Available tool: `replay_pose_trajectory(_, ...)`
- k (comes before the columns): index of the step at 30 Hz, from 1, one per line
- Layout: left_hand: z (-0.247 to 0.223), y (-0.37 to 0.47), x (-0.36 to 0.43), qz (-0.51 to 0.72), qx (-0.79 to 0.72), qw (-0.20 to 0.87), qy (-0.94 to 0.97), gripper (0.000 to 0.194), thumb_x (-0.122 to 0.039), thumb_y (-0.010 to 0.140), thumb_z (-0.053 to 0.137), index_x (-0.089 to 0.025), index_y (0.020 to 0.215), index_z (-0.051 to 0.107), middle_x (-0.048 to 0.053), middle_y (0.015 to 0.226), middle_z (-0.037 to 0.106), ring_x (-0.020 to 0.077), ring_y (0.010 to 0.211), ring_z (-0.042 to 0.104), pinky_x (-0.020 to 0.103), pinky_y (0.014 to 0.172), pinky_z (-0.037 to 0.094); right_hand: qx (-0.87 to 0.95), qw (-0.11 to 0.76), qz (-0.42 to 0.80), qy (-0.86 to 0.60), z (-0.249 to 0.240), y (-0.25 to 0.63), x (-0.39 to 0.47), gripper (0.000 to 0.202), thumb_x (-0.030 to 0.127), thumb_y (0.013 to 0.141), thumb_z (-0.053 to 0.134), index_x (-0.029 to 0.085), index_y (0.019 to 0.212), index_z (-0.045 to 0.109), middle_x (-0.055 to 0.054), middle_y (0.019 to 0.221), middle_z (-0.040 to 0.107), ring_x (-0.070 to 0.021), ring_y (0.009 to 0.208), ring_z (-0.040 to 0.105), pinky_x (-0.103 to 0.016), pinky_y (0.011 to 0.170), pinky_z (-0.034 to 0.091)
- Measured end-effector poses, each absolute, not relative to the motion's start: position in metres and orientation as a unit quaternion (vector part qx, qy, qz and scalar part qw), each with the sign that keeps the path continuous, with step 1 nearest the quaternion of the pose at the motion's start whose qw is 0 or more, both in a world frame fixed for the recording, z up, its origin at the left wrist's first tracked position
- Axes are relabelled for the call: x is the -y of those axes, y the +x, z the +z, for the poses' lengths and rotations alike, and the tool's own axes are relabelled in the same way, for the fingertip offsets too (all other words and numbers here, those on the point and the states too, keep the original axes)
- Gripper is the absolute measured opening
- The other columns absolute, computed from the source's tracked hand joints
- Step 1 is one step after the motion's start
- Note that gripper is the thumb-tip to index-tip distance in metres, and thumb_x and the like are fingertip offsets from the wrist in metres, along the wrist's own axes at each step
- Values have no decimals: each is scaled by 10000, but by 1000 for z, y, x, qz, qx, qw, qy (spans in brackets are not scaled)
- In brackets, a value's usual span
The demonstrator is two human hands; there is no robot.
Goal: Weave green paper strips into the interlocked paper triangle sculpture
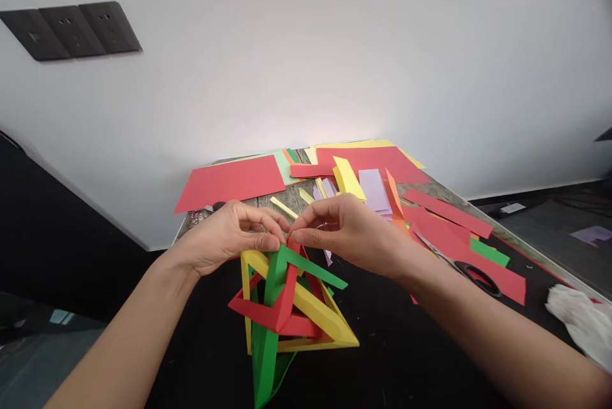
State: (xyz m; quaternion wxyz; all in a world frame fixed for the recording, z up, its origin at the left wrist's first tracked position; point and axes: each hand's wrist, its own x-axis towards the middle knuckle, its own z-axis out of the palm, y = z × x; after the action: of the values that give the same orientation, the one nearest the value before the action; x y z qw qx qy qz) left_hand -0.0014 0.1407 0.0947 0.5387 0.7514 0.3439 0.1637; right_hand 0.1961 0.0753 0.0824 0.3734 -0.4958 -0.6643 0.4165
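Observation:
Interlocked folded-paper frames in green (266,348), yellow (329,321) and red (261,313) form an open three-dimensional shape over the black mat (406,358). At its top, my left hand (234,230) pinches the peak of the green frame between thumb and fingers. My right hand (344,227) is closed close beside it, its thumb and fingertips on the tip of the red frame. One green strip juts out to the right below my right hand, its end loose. The fingertips partly hide where the strips meet.
Red sheets (234,181) lie at the back left, with more coloured paper at the back right. A folded yellow piece (348,178) and a lilac piece (374,189) stand behind my right hand. Scissors (459,264) rest on red paper at the right, near a crumpled white tissue (581,320).

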Motion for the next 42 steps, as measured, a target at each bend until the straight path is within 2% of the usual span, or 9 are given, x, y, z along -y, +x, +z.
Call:
replay_pose_trajectory(5, 102, -19, -129, 208, -393, 499, 744, 427, -567, 777, 664, -324, 1128, 677, 73, 1250, 652, 277, 1213, 571, 371, 947, 509, 665, 372, 360, -538, 81, 214, -76, 140, 274, 861, 595, 171, 877, 689, -41, 842, 703, -149, 789, 641, -282, 690, 509)
replay_pose_trajectory(7, 98, -32, -116, 255, -432, 453, 737, 619, -656, 708, 677, -333, 1232, 609, 103, 1372, 557, 333, 1326, 460, 413, 965, 506, 651, 366, 337, -574, 70, 227, -70, 114, 237, 841, 600, 170, 895, 675, -60, 914, 704, -167, 841, 655, -316, 746, 530)
replay_pose_trajectory(9, 86, -45, -94, 329, -459, 390, 727, 973, -709, 521, 768, -380, 1378, 446, 100, 1478, 433, 390, 1379, 367, 482, 963, 507, 647, 345, 351, -583, 53, 240, -60, 149, 207, 805, 614, 172, 943, 658, -73, 978, 696, -185, 906, 663, -342, 793, 548)
replay_pose_trajectory(13, 39, -54, -36, 390, -520, 317, 690, 1310, -688, 369, 834, -434, 1478, 185, 81, 1547, 299, 432, 1373, 350, 566, 973, 485, 691, 284, 368, -554, 17, 250, -35, 463, 155, 723, 684, 205, 1171, 579, -70, 1081, 687, -209, 984, 647, -391, 852, 547)
replay_pose_trajectory(17, 0, -37, 3, 375, -555, 305, 677, 1223, -427, 523, 816, -399, 1499, 80, 106, 1538, 270, 433, 1360, 363, 605, 1008, 433, 734, 274, 309, -539, -5, 238, -23, 572, 170, 724, 717, 198, 1260, 517, -79, 1099, 659, -200, 928, 615, -377, 822, 541)
replay_pose_trajectory(19, -6, -26, 9, 383, -566, 300, 666, 1168, -378, 586, 761, -375, 1503, 37, 111, 1542, 245, 407, 1366, 364, 603, 1032, 405, 752, 282, 277, -527, -12, 232, -23, 554, 167, 749, 694, 183, 1270, 509, -88, 1082, 647, -193, 882, 608, -354, 773, 543)
replay_pose_trajectory(23, 0, -18, 5, 368, -586, 274, 668, 1115, -383, 624, 732, -331, 1510, 58, 125, 1531, 264, 389, 1374, 360, 599, 1066, 355, 752, 310, 246, -527, -23, 226, -27, 493, 190, 775, 688, 189, 1244, 536, -81, 1031, 650, -178, 794, 597, -334, 714, 537)
replay_pose_trajectory(30, 11, -29, -4, 322, -584, 325, 671, 1049, -416, 678, 705, -329, 1511, 74, 131, 1463, 401, 361, 1365, 393, 582, 1075, 340, 749, 322, 253, -522, -19, 222, -25, 369, 195, 829, 620, 186, 1196, 577, -69, 971, 663, -177, 780, 619, -334, 733, 537)
replay_pose_trajectory(42, 0, -38, -15, 361, -543, 391, 650, 1059, -447, 658, 740, -282, 1508, 129, 152, 1406, 440, 341, 1324, 435, 546, 1068, 383, 757, 297, 236, -531, -20, 217, -25, 502, 153, 785, 644, 175, 1270, 520, -80, 1002, 654, -180, 773, 608, -334, 713, 531)
